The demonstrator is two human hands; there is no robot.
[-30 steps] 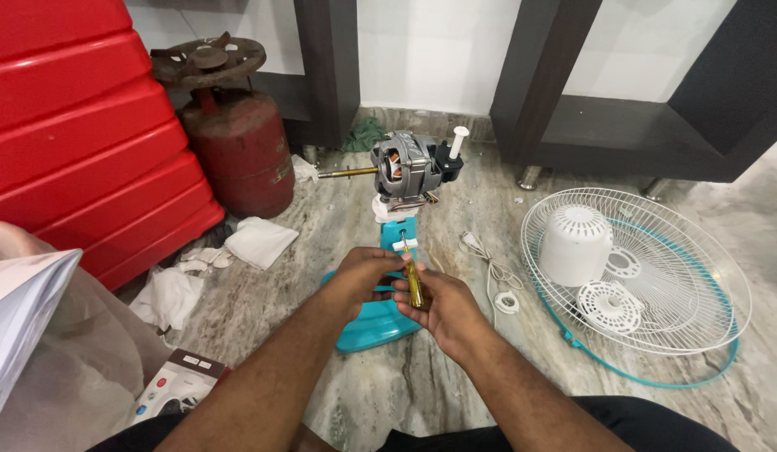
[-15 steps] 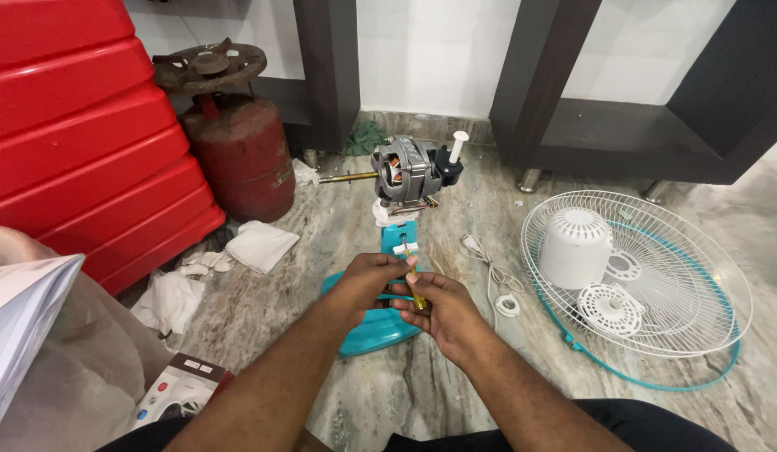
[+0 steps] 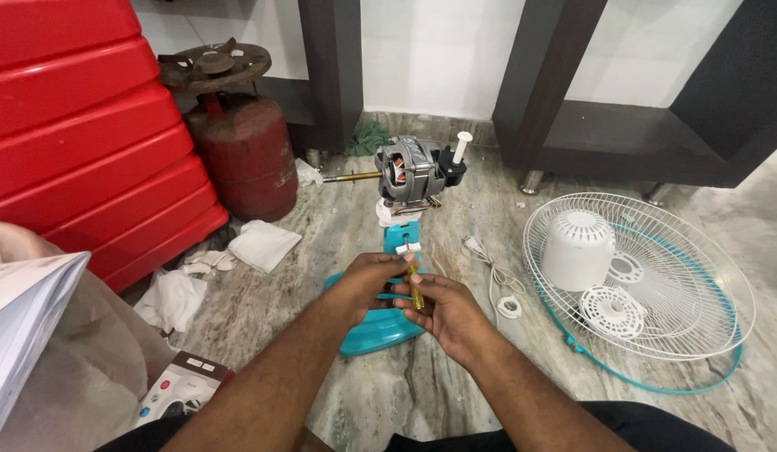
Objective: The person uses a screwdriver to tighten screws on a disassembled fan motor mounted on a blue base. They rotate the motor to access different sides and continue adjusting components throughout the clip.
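At frame centre, a yellow-handled screwdriver (image 3: 415,289) is gripped by the right hand (image 3: 451,311) and steadied by the left hand (image 3: 367,280). Work on the teal fan base (image 3: 380,326) seems underway. Precise tip seating is judged necessary next.

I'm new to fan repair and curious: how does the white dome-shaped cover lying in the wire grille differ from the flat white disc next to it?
The white dome cover is tall and cup-shaped, standing mouth-down; the flat white disc lies low against the wire grille. The dome cover is clearly larger than the disc. The dome cover sits farther from the person, the disc nearer. Both are white, slotted, and rest inside the grille.
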